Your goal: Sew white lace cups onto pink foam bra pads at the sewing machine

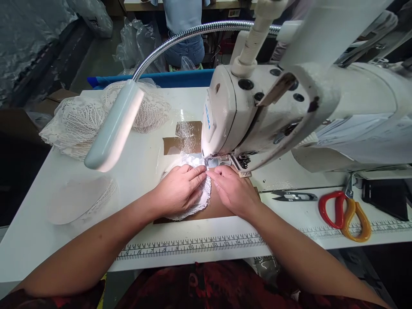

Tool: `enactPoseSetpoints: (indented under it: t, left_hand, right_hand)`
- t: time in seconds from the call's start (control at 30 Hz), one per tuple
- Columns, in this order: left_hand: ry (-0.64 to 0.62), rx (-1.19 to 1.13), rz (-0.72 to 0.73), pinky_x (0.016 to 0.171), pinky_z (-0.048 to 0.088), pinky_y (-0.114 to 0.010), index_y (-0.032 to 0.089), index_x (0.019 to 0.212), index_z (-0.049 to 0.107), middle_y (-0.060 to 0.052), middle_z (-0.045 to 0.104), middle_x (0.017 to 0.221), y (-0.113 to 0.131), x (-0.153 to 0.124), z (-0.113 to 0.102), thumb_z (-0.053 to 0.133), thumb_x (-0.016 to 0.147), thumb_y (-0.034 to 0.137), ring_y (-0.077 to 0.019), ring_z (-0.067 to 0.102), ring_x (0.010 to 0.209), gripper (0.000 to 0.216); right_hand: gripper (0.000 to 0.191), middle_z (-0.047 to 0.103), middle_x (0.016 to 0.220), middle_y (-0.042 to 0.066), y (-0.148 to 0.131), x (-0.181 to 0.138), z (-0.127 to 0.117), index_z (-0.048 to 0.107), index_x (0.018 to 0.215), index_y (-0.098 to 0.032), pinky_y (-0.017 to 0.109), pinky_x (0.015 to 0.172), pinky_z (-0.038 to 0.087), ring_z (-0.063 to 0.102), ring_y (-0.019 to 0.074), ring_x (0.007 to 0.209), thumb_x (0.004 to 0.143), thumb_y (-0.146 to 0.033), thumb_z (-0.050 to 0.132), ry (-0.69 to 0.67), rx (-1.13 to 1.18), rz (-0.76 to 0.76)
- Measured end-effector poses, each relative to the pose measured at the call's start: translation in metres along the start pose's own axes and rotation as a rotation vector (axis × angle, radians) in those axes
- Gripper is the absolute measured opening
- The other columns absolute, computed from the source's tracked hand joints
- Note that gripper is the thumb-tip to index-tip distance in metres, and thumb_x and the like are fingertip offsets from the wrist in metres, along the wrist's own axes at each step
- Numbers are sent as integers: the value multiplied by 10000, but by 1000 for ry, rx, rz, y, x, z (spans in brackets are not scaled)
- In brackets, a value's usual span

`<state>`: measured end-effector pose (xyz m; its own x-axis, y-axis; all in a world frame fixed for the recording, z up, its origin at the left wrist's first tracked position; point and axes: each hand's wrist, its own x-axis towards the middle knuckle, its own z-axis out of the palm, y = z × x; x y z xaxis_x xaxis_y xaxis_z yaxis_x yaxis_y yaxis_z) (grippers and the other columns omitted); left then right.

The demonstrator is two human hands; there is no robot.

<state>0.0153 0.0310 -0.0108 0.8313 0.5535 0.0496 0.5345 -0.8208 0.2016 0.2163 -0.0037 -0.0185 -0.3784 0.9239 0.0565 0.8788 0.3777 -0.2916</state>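
A white lace piece [202, 196] lies at the needle end of the sewing machine [225, 111], over brown tape on the table. My left hand [180, 186] rests flat on the lace, fingers stretched toward the presser foot. From the other side my right hand [233, 189] meets it, its fingertips bent together at the lace's right edge just in front of the foot. Whether the right fingertips pinch the fabric is hard to make out, but they close on its edge. The needle itself is mostly hidden.
A lamp [114, 124] on a bendy neck hangs over the left side. Cream lace [77, 122] is heaped behind it, and a rounded lace-edged piece [82, 199] lies nearer. Thread snips [294, 196] and scissors [344, 214] lie right. A person [183, 25] sits beyond.
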Motion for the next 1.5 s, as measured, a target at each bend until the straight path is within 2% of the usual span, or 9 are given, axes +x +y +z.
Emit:
enactPoseSetpoints:
  t: [0.3,0.4,0.57,0.67,0.83,0.93,1.03,1.23,1.5]
  left_hand:
    - [107,-4,-45,845,451,-412,112,1222,571,-152,560,1281,-11,-5,-9,396,922,283,-262,551,990,387]
    - [198,76,-297,773,468,-381,111,1081,623,-149,640,1067,-16,-15,-23,374,923,326,-264,584,926,365]
    - [-45,175,-627,513,349,-309,151,754,590,-101,599,736,-23,-24,-37,377,904,365,-242,555,657,337]
    - [-42,-109,-612,507,324,-282,174,664,510,-45,553,658,-26,-24,-39,375,902,345,-179,492,578,322]
    - [152,-1179,-692,623,472,-279,134,853,590,-65,650,802,-26,-20,-35,425,895,500,-172,588,704,403]
    - [8,-1570,-756,697,510,-295,111,992,627,-100,696,905,-19,-16,-27,678,760,432,-196,639,779,399]
    - [-90,-1616,-819,649,507,-270,103,917,653,-75,705,800,-13,-14,-22,777,669,316,-177,639,692,350]
    - [-69,-1438,-757,611,491,-249,93,911,658,-70,696,805,-18,-16,-28,746,692,333,-176,628,691,336]
    - [-62,-1431,-764,633,497,-240,84,960,653,-79,696,847,-20,-16,-26,751,678,323,-178,633,730,383]
  right_hand:
    - [316,624,907,72,1,-4,1,627,1105,-187,290,625,331,497,197,811,874,-134,418,88,2,-104]
    - [287,635,867,69,3,-10,3,645,1066,-160,300,660,359,497,187,777,901,-178,411,127,66,-223]
    - [288,640,814,60,-3,-12,4,657,1060,-145,306,682,367,494,177,758,922,-233,421,64,119,-346]
    - [297,638,802,59,-5,-11,4,656,1076,-147,307,684,364,485,177,754,927,-241,416,46,128,-358]
    - [284,635,831,56,-5,-11,4,644,1102,-161,299,674,352,474,174,749,908,-229,448,46,129,-370]
    - [270,635,828,52,-4,-11,4,648,1078,-168,300,672,348,478,174,757,908,-220,444,38,116,-379]
    - [249,639,807,48,0,-10,5,665,1014,-164,300,672,349,497,171,757,901,-202,446,60,116,-381]
    - [252,619,804,46,6,-5,4,657,996,-173,277,586,301,498,157,706,871,-155,439,149,7,-178]
    - [273,637,889,48,7,-3,4,660,969,-175,284,570,278,490,154,707,822,-99,443,162,-36,-143]
